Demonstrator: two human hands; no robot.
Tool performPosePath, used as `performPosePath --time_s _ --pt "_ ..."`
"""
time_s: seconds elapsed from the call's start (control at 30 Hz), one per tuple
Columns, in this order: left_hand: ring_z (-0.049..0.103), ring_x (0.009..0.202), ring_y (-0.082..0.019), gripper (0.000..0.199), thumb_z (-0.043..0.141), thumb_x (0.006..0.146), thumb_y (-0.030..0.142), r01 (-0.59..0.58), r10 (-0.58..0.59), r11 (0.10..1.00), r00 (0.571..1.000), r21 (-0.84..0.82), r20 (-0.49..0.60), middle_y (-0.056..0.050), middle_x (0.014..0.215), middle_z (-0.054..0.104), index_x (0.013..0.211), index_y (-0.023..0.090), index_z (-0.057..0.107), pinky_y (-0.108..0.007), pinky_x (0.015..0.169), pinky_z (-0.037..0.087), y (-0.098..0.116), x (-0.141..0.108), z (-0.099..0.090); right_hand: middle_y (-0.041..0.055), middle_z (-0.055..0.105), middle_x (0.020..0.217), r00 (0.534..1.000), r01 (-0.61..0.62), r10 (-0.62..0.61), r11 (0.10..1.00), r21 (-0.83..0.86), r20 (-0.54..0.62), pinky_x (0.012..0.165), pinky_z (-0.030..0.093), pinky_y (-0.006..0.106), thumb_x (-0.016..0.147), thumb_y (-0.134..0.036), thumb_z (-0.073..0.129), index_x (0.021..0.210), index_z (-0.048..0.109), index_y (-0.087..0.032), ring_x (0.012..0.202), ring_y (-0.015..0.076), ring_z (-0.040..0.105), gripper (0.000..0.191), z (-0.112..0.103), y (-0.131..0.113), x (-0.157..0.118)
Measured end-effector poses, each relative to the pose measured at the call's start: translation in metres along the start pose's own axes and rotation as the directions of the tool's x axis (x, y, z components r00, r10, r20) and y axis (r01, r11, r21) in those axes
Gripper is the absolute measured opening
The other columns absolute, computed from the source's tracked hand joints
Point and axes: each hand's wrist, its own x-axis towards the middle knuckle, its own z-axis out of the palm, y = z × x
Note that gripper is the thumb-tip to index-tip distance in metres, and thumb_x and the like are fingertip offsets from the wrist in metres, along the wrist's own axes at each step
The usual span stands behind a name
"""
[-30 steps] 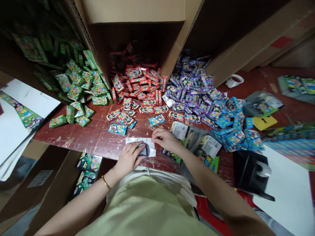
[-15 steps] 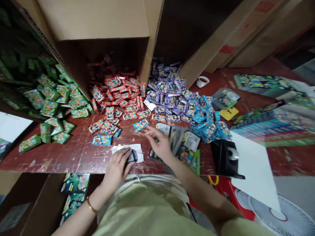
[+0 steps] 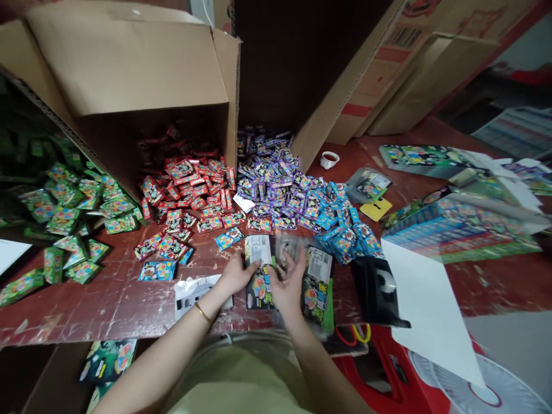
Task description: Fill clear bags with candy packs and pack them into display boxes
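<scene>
My left hand (image 3: 236,272), with a gold bangle at the wrist, reaches to the left edge of a black printed card pack (image 3: 260,290); its fingers are bent and partly hidden. My right hand (image 3: 288,283) is over the right side of that pack, fingers spread over clear plastic. A second black pack (image 3: 317,276) lies just right of it, with green card beneath. Under my left forearm is a white sheet (image 3: 184,298) bearing a dark shape. A single blue packet (image 3: 229,238) sits behind my left hand.
Cartons (image 3: 129,69) stand behind heaps of green (image 3: 64,201), red (image 3: 202,184), purple (image 3: 280,184) and blue packets (image 3: 340,218). Rightward are a black tape dispenser (image 3: 375,290), a white sheet (image 3: 426,299), a yellow tag (image 3: 375,209), a small cup (image 3: 329,160) and stacked packs (image 3: 457,224).
My left hand has left the dark item on the white sheet and moved right to the black pack. My right hand has come down over the packs. The view has shifted right.
</scene>
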Motion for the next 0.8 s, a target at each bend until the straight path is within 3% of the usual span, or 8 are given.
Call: performPosePath --time_s 0.17,0.33,0.4,0.47,0.6,0.7,0.8 --pt "0.069 0.098 -0.028 0.049 0.060 0.082 0.056 0.004 -0.007 0.985 1.000 -0.171 -0.015 -0.014 0.103 0.074 0.106 0.014 0.065 -0.037 0.084 0.054 0.027 -0.013 -0.006 0.0164 0.032 0.151 0.997 -0.045 0.057 0.982 0.183 -0.061 0.086 0.056 0.039 0.073 -0.029 0.073 0.145 0.024 -0.030 0.114 0.0231 0.057 0.087 0.002 -0.028 -0.004" --pt "0.070 0.085 -0.023 0.040 0.068 0.080 0.048 0.005 0.032 0.940 0.994 -0.341 0.102 -0.010 0.097 0.075 0.103 0.017 0.062 -0.034 0.073 0.057 0.048 -0.064 -0.022 0.0108 0.032 0.152 0.985 0.170 -0.172 0.961 0.217 -0.010 0.088 0.057 0.040 0.076 -0.021 0.073 0.143 0.024 -0.039 0.105 0.0195 0.063 0.086 -0.014 -0.079 -0.001" --pt "0.069 0.082 -0.021 0.033 0.069 0.081 0.043 -0.005 0.047 0.954 0.990 -0.300 0.135 -0.007 0.094 0.074 0.101 0.018 0.060 -0.033 0.071 0.056 0.045 -0.082 -0.028 0.0103 0.036 0.149 0.960 0.249 -0.269 0.945 0.213 0.072 0.096 0.053 0.046 0.076 -0.018 0.073 0.143 0.023 -0.040 0.105 0.0207 0.065 0.086 -0.019 -0.087 0.000" --pt "0.069 0.082 -0.020 0.034 0.069 0.082 0.039 -0.025 0.058 0.960 0.992 -0.278 0.113 -0.005 0.094 0.072 0.106 0.020 0.055 -0.033 0.072 0.056 0.039 -0.093 -0.030 0.0103 0.043 0.143 0.938 0.240 -0.282 0.948 0.209 0.201 0.101 0.049 0.050 0.079 -0.017 0.071 0.144 0.023 -0.040 0.096 0.0196 0.069 0.084 -0.018 -0.086 -0.003" --pt "0.065 0.098 -0.021 0.043 0.070 0.081 0.034 -0.119 0.135 0.953 0.990 -0.279 0.040 -0.007 0.110 0.068 0.117 0.024 0.050 -0.036 0.082 0.054 0.030 -0.091 -0.033 0.0093 0.050 0.134 0.920 0.168 -0.232 0.962 0.217 0.316 0.099 0.052 0.048 0.087 -0.018 0.063 0.147 0.019 -0.040 0.084 0.0152 0.071 0.077 -0.010 -0.073 -0.017" --pt "0.064 0.085 -0.020 0.027 0.069 0.081 0.037 -0.124 0.143 0.968 0.987 -0.220 0.071 -0.005 0.092 0.068 0.099 0.021 0.058 -0.035 0.077 0.052 0.030 -0.083 -0.037 0.0068 0.060 0.120 0.929 0.163 -0.221 0.965 0.208 0.297 0.097 0.053 0.046 0.085 -0.017 0.064 0.145 0.029 -0.035 0.086 0.0160 0.069 0.071 -0.010 -0.076 -0.014" --pt "0.061 0.079 -0.018 0.024 0.070 0.080 0.038 -0.140 0.149 0.979 0.988 -0.146 0.047 -0.003 0.085 0.066 0.092 0.020 0.058 -0.033 0.074 0.048 0.033 -0.081 -0.038 0.0022 0.068 0.094 0.927 0.135 -0.180 0.979 0.156 0.328 0.089 0.056 0.043 0.079 -0.018 0.072 0.137 0.043 -0.029 0.084 0.0183 0.068 0.066 -0.016 -0.089 0.006"
